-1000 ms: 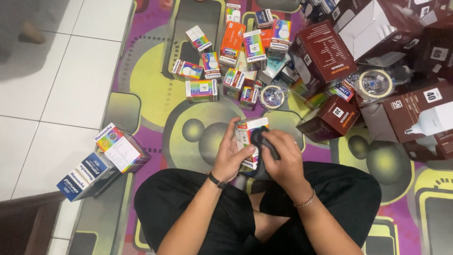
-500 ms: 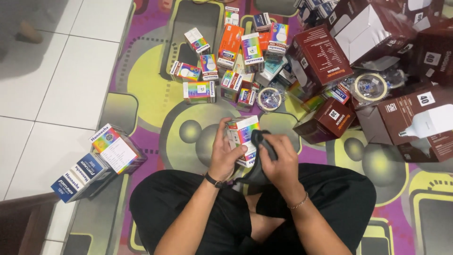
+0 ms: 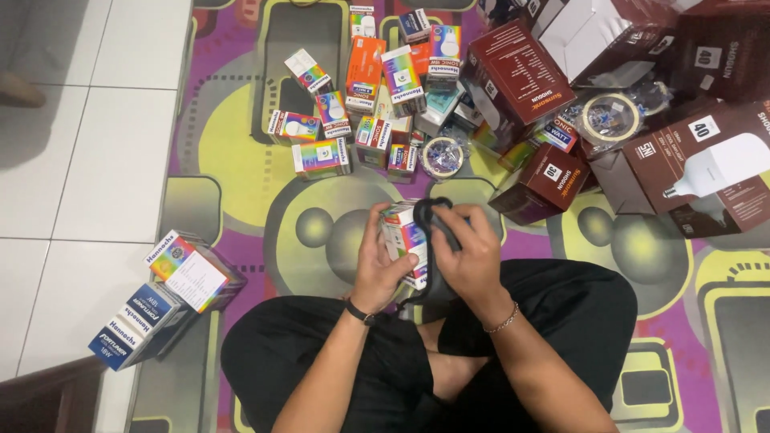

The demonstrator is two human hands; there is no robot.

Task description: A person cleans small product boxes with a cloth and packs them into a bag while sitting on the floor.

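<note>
1. My left hand fingers clamp the rainbow bulb box above my lap; light cardboard, crushable, so I grip its edges.
2. My right hand fingers pinch the soft black cloth against it.

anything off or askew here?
Nothing looks damaged or spilled. The left hand holds a small rainbow box while the right hand presses a dark cloth on it. The small boxes on the mat lie at mixed angles, and one brown carton sits open.
</note>
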